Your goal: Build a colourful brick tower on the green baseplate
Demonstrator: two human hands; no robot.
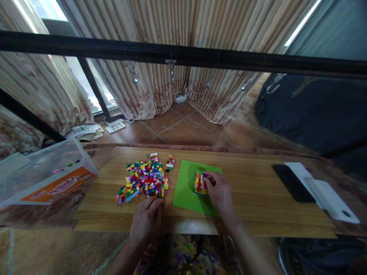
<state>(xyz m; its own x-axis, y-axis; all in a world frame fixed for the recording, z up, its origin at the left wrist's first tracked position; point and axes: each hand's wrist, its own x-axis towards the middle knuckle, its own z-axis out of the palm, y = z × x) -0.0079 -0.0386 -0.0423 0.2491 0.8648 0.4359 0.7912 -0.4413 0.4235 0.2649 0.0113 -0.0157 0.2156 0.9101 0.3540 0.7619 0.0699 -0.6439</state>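
Note:
On the wooden table lies a green studded baseplate (pixel 185 187). A small block of red, yellow, orange and blue toy bricks (pixel 198 182) stands on it, right of its left edge. My right hand (pixel 220 190) reaches in from the right, its thumb and fingers closed on a brick at the block's upper right; the fingers hide part of that brick. My left hand (pixel 146 217) rests near the table's front edge with curled fingers, just below a loose pile of mixed toy bricks (pixel 149 177). Whatever those fingers may hold is hidden.
A small group of bricks (pixel 170 162) lies between pile and baseplate. At left stands a clear plastic box (pixel 83 152) with an orange label. A black flat object (pixel 294 183) and white objects (pixel 332 198) lie at the right. A dark metal bar (pixel 195 53) crosses above.

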